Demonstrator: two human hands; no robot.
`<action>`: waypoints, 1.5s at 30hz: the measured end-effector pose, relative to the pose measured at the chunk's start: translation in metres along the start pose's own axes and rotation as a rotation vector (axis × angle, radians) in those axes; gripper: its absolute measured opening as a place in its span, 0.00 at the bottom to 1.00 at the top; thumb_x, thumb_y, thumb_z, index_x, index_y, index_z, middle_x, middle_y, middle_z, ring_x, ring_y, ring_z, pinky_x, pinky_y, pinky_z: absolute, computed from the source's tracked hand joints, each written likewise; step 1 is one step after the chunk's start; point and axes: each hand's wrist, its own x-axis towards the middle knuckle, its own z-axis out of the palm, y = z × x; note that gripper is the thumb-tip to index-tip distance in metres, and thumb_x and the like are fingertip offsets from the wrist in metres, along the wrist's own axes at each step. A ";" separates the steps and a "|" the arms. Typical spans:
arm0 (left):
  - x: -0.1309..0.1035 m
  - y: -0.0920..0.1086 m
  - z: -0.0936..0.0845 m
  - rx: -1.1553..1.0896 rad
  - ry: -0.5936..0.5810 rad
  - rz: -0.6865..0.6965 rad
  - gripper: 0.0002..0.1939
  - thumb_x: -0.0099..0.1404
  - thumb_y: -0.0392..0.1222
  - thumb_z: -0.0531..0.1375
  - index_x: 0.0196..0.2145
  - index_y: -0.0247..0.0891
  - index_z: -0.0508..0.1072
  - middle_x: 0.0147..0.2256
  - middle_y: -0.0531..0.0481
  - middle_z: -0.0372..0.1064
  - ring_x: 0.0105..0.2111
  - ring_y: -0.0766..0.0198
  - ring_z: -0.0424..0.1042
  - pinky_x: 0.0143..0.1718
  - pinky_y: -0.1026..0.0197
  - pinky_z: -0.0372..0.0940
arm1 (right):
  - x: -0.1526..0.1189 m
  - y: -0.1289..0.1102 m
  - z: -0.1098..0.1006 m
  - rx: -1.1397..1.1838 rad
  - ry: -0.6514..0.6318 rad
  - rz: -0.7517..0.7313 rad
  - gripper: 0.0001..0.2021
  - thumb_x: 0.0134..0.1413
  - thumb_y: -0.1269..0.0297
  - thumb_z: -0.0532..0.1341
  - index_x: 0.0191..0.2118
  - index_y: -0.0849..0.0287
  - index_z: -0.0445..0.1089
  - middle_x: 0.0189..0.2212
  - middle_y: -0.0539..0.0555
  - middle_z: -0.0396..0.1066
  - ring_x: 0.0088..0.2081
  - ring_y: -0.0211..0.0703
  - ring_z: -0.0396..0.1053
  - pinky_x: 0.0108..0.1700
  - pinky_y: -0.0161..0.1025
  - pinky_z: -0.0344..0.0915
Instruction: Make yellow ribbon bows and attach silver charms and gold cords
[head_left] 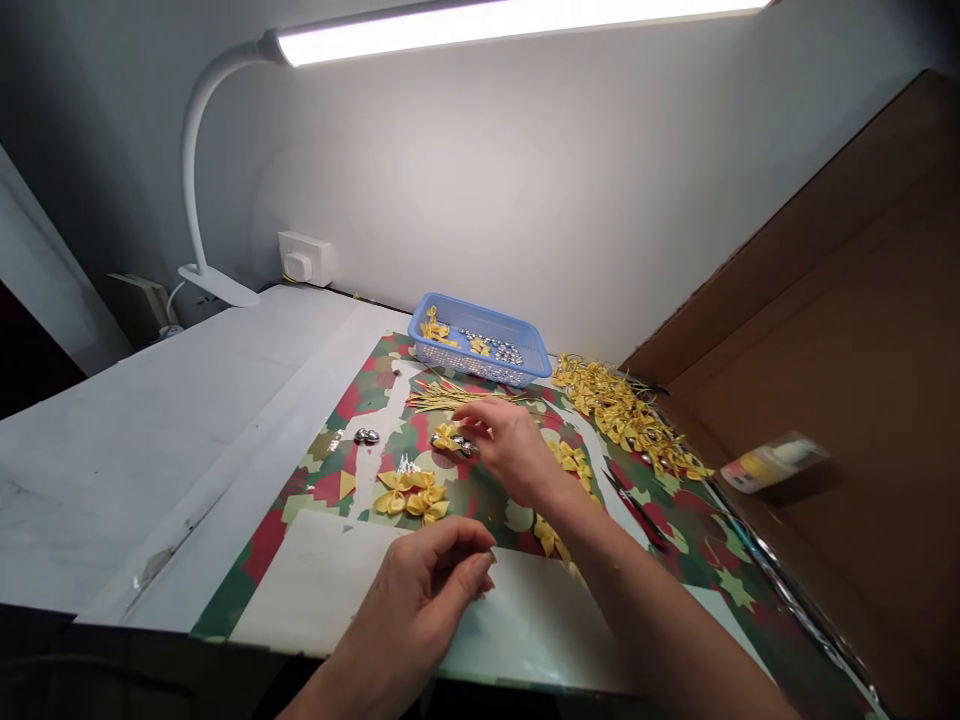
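My left hand (431, 590) is over the white sheet (300, 580) near the front edge. Its thumb and fingers are curled together; anything between them is hidden. Farther forward, my right hand (514, 445) reaches over the patterned mat, its fingers bent and apart. Just at its fingertips lie a yellow ribbon bow (446, 436) and several shiny silver beads (465, 447). A cluster of yellow bows (412, 497) sits left of the hands, with thin white-tipped pieces (407, 464) behind it. More bows (571, 460) lie to the right, partly behind my right forearm.
A blue basket (480, 312) holds beads and bows at the back. Gold twist ties (442, 395) lie before it. A heap of tied bows (619, 405), scissors (637, 510), silver beads (366, 436), a cardboard box (825, 300), a bottle (772, 462) and a lamp (191, 170) surround the work area.
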 end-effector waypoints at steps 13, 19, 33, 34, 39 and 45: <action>0.000 -0.001 -0.001 -0.131 0.099 0.031 0.07 0.71 0.43 0.61 0.41 0.39 0.78 0.33 0.50 0.77 0.34 0.60 0.77 0.39 0.60 0.71 | -0.018 -0.030 -0.006 0.045 0.064 -0.015 0.04 0.62 0.73 0.64 0.36 0.57 0.70 0.34 0.51 0.75 0.38 0.44 0.72 0.46 0.43 0.65; 0.004 -0.002 -0.005 -0.288 0.212 0.060 0.11 0.71 0.49 0.62 0.46 0.41 0.73 0.44 0.47 0.76 0.44 0.58 0.77 0.48 0.57 0.73 | -0.084 -0.051 -0.016 0.150 0.152 -0.084 0.06 0.61 0.74 0.61 0.40 0.55 0.67 0.36 0.53 0.76 0.37 0.48 0.71 0.43 0.45 0.63; -0.002 0.008 -0.004 -0.146 0.103 -0.069 0.10 0.70 0.45 0.64 0.44 0.39 0.78 0.33 0.52 0.76 0.33 0.63 0.74 0.36 0.64 0.72 | -0.124 -0.029 -0.020 1.003 0.025 0.301 0.09 0.64 0.58 0.62 0.46 0.55 0.74 0.40 0.53 0.76 0.40 0.43 0.72 0.40 0.38 0.68; -0.002 0.007 -0.004 -0.108 0.098 -0.058 0.10 0.70 0.45 0.64 0.46 0.39 0.78 0.33 0.52 0.76 0.33 0.63 0.74 0.35 0.64 0.72 | -0.124 -0.029 -0.018 1.033 -0.002 0.313 0.10 0.64 0.58 0.63 0.46 0.56 0.74 0.37 0.52 0.75 0.38 0.42 0.71 0.39 0.37 0.67; -0.001 0.003 -0.004 -0.048 0.039 -0.060 0.11 0.70 0.46 0.63 0.47 0.40 0.75 0.31 0.54 0.74 0.30 0.64 0.73 0.33 0.64 0.69 | -0.124 -0.030 -0.013 1.123 -0.051 0.342 0.10 0.60 0.59 0.66 0.43 0.58 0.75 0.28 0.48 0.69 0.30 0.38 0.65 0.34 0.35 0.62; -0.001 0.005 -0.006 -0.137 0.059 -0.085 0.11 0.68 0.48 0.65 0.43 0.40 0.76 0.33 0.53 0.75 0.32 0.63 0.75 0.36 0.64 0.71 | -0.130 -0.033 -0.008 1.185 0.045 0.383 0.09 0.61 0.58 0.66 0.38 0.58 0.74 0.29 0.48 0.69 0.30 0.37 0.64 0.32 0.34 0.62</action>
